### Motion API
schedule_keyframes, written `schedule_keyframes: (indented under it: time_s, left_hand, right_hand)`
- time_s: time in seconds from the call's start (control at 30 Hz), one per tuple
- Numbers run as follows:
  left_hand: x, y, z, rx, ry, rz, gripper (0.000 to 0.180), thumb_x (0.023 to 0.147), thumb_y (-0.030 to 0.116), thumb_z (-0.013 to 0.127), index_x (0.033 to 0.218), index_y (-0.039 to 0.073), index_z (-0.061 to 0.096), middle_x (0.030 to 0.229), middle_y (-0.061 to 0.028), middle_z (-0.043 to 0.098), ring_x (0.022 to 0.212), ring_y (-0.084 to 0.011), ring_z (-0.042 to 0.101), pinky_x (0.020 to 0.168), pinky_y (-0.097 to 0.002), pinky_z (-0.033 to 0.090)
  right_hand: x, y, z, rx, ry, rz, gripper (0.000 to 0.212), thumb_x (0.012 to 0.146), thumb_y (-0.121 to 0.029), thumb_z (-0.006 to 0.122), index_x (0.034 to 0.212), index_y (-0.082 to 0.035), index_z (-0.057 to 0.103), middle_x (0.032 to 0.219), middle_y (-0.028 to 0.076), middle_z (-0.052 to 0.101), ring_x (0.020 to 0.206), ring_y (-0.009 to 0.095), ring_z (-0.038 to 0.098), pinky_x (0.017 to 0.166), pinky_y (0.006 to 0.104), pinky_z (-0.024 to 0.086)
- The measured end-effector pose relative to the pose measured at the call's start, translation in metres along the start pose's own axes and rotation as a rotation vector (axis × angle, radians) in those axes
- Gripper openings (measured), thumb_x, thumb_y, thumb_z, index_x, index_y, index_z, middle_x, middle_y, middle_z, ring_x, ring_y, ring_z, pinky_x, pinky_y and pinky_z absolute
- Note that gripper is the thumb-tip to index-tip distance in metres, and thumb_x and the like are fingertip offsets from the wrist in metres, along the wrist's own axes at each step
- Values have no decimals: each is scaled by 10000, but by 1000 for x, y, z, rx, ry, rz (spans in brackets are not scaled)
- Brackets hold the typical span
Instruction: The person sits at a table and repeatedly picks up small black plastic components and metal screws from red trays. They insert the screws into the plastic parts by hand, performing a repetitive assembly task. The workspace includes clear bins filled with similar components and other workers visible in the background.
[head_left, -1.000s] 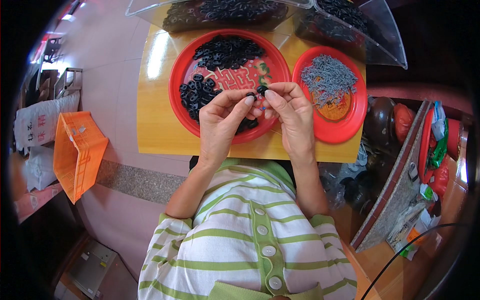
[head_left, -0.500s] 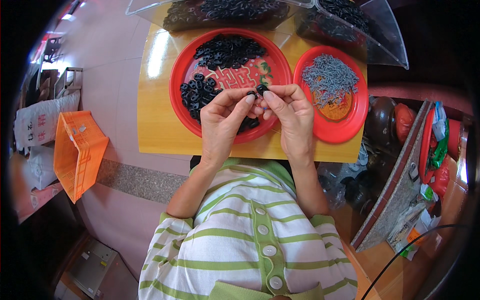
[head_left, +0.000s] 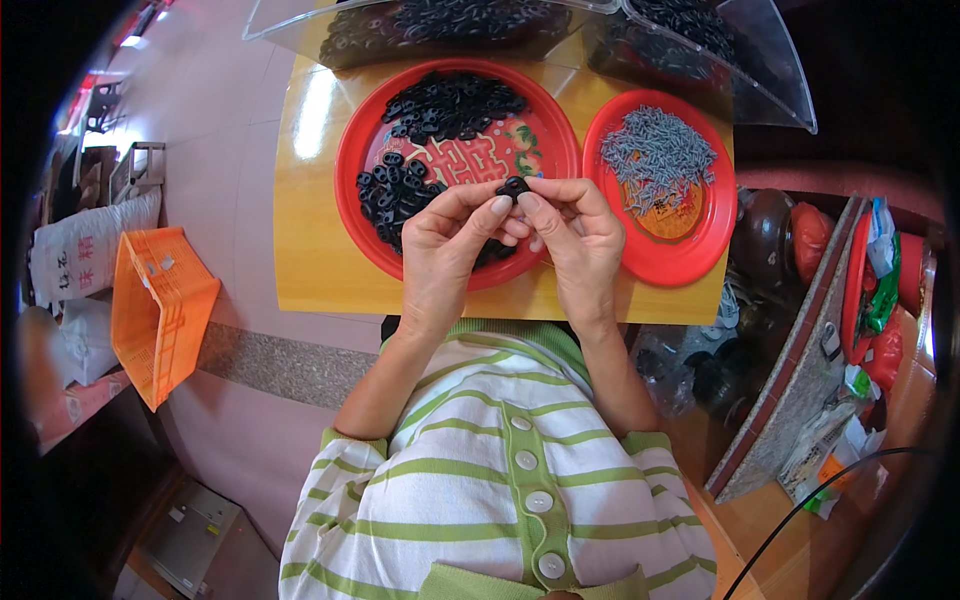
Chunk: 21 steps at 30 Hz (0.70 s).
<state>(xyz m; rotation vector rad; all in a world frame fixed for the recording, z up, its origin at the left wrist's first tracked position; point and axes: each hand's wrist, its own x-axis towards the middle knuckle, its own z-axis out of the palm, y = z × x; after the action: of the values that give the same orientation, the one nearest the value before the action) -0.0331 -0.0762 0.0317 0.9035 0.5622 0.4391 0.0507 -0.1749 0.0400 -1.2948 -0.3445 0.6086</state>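
My left hand [head_left: 452,243] and my right hand [head_left: 573,232] meet fingertip to fingertip over a large red plate [head_left: 362,230]. Together they pinch one small black plastic part [head_left: 515,187]. The plate carries several loose black parts [head_left: 452,104] in two heaps, at its far side and its left side. To the right stands a smaller red plate [head_left: 660,262] with a heap of small grey screws [head_left: 657,155]. Both plates rest on a yellow wooden table [head_left: 305,240].
Two clear plastic bins [head_left: 440,20] with more black parts sit at the table's far edge. An orange crate [head_left: 155,305] and white sacks [head_left: 80,250] stand on the floor to the left. Cluttered shelves with red and green items [head_left: 870,290] fill the right.
Both hands have stayed together over the large plate. The fingers have shifted slightly around the black part, which now shows between the fingertips.
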Motion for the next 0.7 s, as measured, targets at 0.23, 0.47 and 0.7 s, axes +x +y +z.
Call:
schedule_keyframes:
  time_s: [0.23, 0.47, 0.7]
  left_hand:
    - [0, -2, 1, 64, 15, 32, 183, 887, 46, 588, 1035, -59, 608, 848, -98, 662, 730, -123, 637, 682, -226, 527]
    - [-1, -2, 6, 170, 11, 166, 182, 881, 23, 589, 1040, -62, 612, 844, -93, 663, 729, -111, 634, 680, -214, 527]
    - [-1, 5, 1, 99, -25, -5, 166, 875, 51, 605, 1008, -46, 631, 835, -82, 665, 727, -99, 623, 683, -224, 514]
  right_hand:
    - [0, 0, 3, -1, 11, -56, 123, 871, -63, 622, 979, -7, 603, 842, 37, 646, 698, 51, 585, 591, 177, 483]
    - [1, 4, -2, -98, 26, -115, 133, 865, -58, 629, 980, 0, 600, 823, 43, 652, 692, 48, 585, 595, 189, 488]
    - [0, 0, -8, 40, -22, -11, 149, 868, -81, 628, 994, -2, 609, 830, 31, 656, 699, 50, 585, 607, 181, 471]
